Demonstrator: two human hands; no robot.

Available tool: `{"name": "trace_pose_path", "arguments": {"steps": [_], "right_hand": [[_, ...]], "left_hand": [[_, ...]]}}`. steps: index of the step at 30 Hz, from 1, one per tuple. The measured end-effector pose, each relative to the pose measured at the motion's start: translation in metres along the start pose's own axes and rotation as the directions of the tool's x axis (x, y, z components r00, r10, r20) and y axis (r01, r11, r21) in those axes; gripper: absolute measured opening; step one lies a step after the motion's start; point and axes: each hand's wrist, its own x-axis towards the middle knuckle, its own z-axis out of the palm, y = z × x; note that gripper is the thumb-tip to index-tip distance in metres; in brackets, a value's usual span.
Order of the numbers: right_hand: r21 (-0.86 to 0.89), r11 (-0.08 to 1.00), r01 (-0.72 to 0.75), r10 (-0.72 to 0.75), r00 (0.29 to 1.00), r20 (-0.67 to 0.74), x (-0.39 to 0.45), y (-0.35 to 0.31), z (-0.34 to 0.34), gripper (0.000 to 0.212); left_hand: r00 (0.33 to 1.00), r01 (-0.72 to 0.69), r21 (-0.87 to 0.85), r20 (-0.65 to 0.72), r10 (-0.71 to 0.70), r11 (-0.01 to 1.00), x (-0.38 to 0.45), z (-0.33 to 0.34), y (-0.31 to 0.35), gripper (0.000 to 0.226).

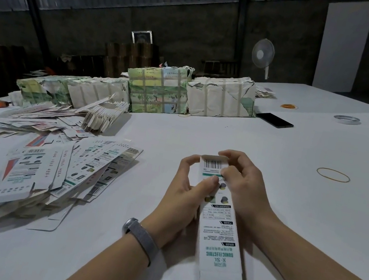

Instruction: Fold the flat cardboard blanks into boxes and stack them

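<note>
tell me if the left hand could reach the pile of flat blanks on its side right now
Probably yes, once freed: the pile of flat blanks lies on the table with nothing between. But the left hand now grips the box, as does the right hand.

I count one long white printed carton (219,232) in my two hands. One loose heap of flat printed cardboard blanks (50,165), too many to count. Four strapped paper-wrapped bundles (220,99). Two loose tan rubber bands (333,175) on the white worktop (277,141), one black phone (275,120), one tape roll (346,119), one white standing fan (263,52).
</note>
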Motion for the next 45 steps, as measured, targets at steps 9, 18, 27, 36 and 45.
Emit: {"name": "trace_pose_path", "arguments": {"steps": [9,18,27,36,45], "right_hand": [[0.078,0.994,-0.081,0.084,0.996,-0.042,0.002,-0.002,0.0,0.021],[-0.042,0.99,-0.135,0.131,0.988,-0.083,0.008,0.0,-0.003,0.017],[-0.006,0.984,-0.178,0.177,0.983,-0.048,0.006,0.001,-0.004,0.016],[-0.049,0.983,-0.179,0.177,0.984,-0.035,0.008,-0.002,-0.007,0.021],[0.046,0.969,-0.242,0.244,0.969,-0.031,0.008,-0.006,-0.007,0.018]], "left_hand": [[0.999,0.02,0.038,0.04,-0.022,0.999,0.001,0.0,-0.002,0.046],[0.998,0.022,0.089,0.055,-0.027,0.996,0.003,0.0,-0.004,0.049],[0.998,0.003,0.132,0.061,-0.011,0.991,0.004,-0.001,-0.005,0.044],[0.995,0.036,0.17,0.091,-0.052,0.985,0.002,0.001,-0.002,0.047],[0.989,0.049,0.218,0.123,-0.077,0.975,0.0,0.0,0.001,0.066]]}}
